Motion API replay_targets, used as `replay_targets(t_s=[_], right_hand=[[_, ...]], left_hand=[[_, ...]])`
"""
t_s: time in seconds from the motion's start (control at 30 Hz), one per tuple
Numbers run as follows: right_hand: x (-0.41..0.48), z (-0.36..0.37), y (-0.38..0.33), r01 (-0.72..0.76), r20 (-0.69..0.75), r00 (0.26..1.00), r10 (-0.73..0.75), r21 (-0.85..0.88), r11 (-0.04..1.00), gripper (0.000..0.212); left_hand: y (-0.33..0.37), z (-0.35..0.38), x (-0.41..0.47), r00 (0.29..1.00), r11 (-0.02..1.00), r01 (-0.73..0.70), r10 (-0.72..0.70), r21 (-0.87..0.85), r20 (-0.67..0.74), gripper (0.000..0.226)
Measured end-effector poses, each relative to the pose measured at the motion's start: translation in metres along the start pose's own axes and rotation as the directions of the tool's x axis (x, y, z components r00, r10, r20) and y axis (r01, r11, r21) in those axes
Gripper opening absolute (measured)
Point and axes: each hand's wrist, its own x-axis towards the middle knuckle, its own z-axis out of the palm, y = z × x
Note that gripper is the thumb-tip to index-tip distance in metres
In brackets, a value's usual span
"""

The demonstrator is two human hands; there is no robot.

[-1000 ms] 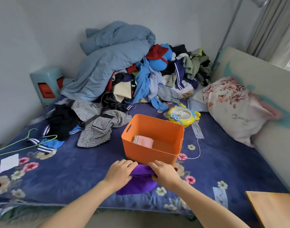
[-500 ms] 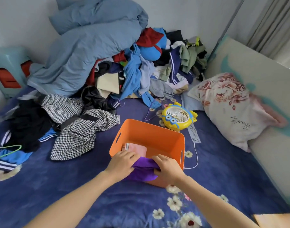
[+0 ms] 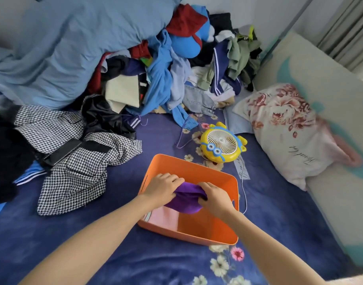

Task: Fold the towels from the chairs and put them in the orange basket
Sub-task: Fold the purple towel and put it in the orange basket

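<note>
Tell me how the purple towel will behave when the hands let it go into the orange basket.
The folded purple cloth towel sags between the left hand and right hand, so it is probably floppy and light. Released, it will likely slump and loosen its fold. It should settle softly in the orange plastic basket, partly over the pink folded towel.

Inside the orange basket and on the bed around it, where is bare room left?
Inside the orange basket, the floor right of the pink towel is bare. Outside, bare bedspread lies on its near side and between it and the floral pillow. The far side is crowded: clothes pile, fan.
</note>
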Motion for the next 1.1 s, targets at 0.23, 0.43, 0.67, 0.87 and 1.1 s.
replay_targets(t_s=[0.23,0.43,0.67,0.87,1.1], right_hand=[[0.026,0.033,0.018,-0.070,0.125,0.990,0.066,0.030,0.997,0.041],[0.053,0.059,0.038,0.006,-0.023,1.000,-0.005,0.012,1.000,0.042],[0.063,0.137,0.046,0.097,0.250,0.964,-0.094,-0.002,0.995,0.073],[0.051,0.203,0.049,-0.011,0.738,0.674,0.037,-0.040,0.999,0.058],[0.072,0.192,0.065,-0.017,0.732,0.677,0.082,-0.096,0.995,0.052]], left_hand=[[-0.015,0.033,0.020,0.953,0.999,0.053,-0.051,0.000,0.298,0.047],[-0.032,0.050,0.044,0.978,0.999,0.031,-0.039,0.042,0.206,0.043],[-0.032,0.116,0.012,0.838,0.978,0.166,-0.207,0.125,0.504,0.046],[-0.026,0.164,-0.021,0.319,0.928,0.358,-0.226,0.104,0.920,0.032],[-0.034,0.162,0.001,0.400,0.880,0.472,-0.263,0.049,0.878,0.032]])
